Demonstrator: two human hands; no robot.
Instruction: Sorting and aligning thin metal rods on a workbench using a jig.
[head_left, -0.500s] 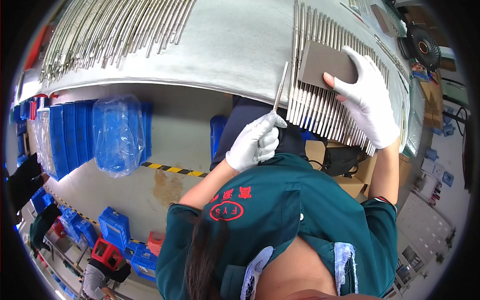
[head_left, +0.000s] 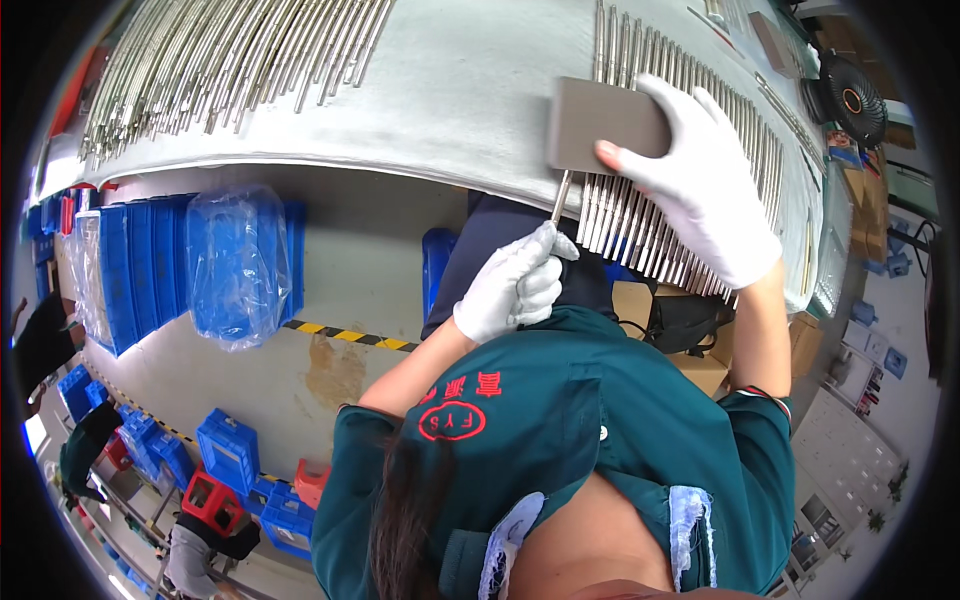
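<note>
My left hand (head_left: 512,282), in a white glove, is closed around the near end of a thin metal rod (head_left: 561,200) at the table's front edge. The rod points away from me and its far part is hidden under a grey rectangular block (head_left: 606,124). My right hand (head_left: 702,190), gloved with the thumb tip bare, grips this block by its right side; the block's left edge is slightly blurred. Beneath the block and right hand lies a row of metal rods (head_left: 625,225), side by side, their near ends overhanging the table edge.
Another spread of metal rods (head_left: 235,60) covers the far left of the pale table (head_left: 480,90). At the far right stands a black fan (head_left: 850,97). Blue crates (head_left: 150,275), one pile topped by a clear plastic bag (head_left: 238,270), stand left below the table. People are at the left rim.
My right hand has moved the grey block to the left, off part of the row and over the rod in my left hand. The left hand has stayed almost still.
</note>
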